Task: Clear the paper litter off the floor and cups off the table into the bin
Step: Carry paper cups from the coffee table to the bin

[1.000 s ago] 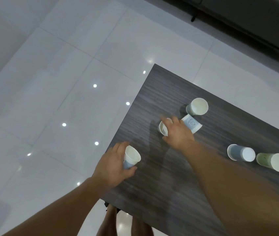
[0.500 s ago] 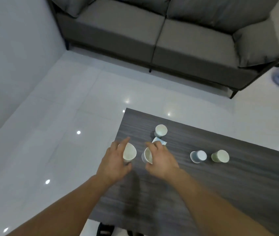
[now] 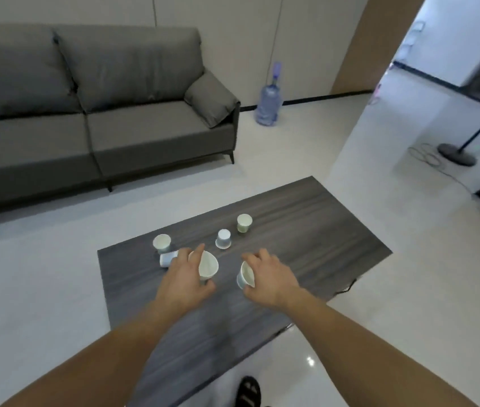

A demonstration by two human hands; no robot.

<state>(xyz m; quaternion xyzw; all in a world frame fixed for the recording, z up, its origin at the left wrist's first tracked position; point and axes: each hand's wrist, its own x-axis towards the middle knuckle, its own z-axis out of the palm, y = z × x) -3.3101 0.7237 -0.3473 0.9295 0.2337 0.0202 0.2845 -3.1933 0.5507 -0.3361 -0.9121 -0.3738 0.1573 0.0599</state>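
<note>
White cup (image 3: 208, 267) gripped in left hand (image 3: 184, 279); right hand (image 3: 271, 277) grips a seemingly bluish cup (image 3: 246, 276), mostly hidden.

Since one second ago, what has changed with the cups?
The right hand took hold of a blue-sided cup beside the lying cup and drew it away. The left hand kept hold of a second cup. The lying cup, the upright cup, the inverted cup and the green cup stayed put.

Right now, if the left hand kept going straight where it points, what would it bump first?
Probably the upside-down blue cup; the left hand, gripping a white cup, points toward it, though depth is unclear.
</note>
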